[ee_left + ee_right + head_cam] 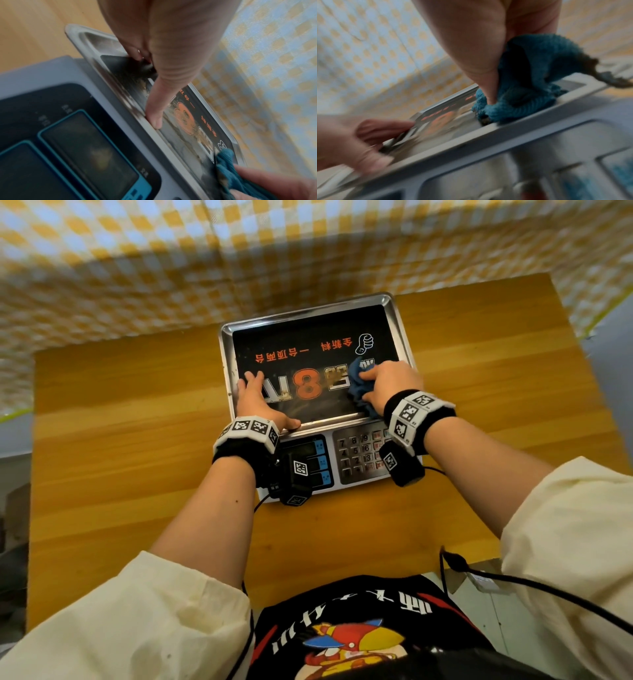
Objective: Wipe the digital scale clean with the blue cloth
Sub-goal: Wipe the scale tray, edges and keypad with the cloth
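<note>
The digital scale sits on a wooden table, and its steel tray carries a black printed sheet with orange characters. My left hand lies flat on the tray's near left part with fingers spread and its thumb on the near rim. My right hand grips the bunched blue cloth and presses it onto the tray's near right corner. In the right wrist view the cloth sits under the right hand's fingers, against the tray rim. Smudges show on the tray near the front edge.
The wooden table has bare surface on both sides of the scale. A yellow-and-white checked cloth hangs behind it. The scale's display panel and keypad face me. A black cable runs off the table's near right edge.
</note>
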